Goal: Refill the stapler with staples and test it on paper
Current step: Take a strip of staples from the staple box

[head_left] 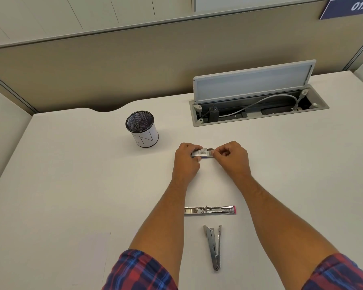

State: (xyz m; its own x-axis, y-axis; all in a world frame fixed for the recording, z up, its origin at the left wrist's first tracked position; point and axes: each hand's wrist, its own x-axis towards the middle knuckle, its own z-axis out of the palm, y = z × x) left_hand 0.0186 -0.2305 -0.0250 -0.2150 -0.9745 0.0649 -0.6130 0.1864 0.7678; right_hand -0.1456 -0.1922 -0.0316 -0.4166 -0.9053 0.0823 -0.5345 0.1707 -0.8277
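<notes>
Head view of a white tabletop (71, 174). Both forearms reach forward from plaid sleeves (138, 271) cut off by the lower edge. The left hand (186, 162) and right hand (232, 159) meet over a small staple box (202, 153) held just above the tabletop, beyond the stapler parts. The left grip is clamped on the box's left end, fingers curled over its top; the right grip pinches the box's right end between thumb and fingertips. Only the middle of the box shows, with a barcode label facing up and a blue edge below; both ends are hidden by the fingers, and whether the box is open cannot be told.

Nearer the person, between the forearms, the stapler magazine (211, 210) lies crosswise, a metal channel with a pink tip at its right end. Its contents are too small to make out. Just nearer still, apart from it, the stapler frame (213, 248) lies lengthwise, two metal arms spread in a narrow V joined at the near end.

A sheet of paper (92, 258) lies at lower left, white on white, its edges faint and partly covered by the left sleeve. A mesh pen cup (142, 129) with a white wrap stands at upper left. At upper right a cable box (258, 107) is recessed in the tabletop, lid raised, with a grey cable inside. A blue sign (348, 8) reading 017 is cut off at the top right corner.
</notes>
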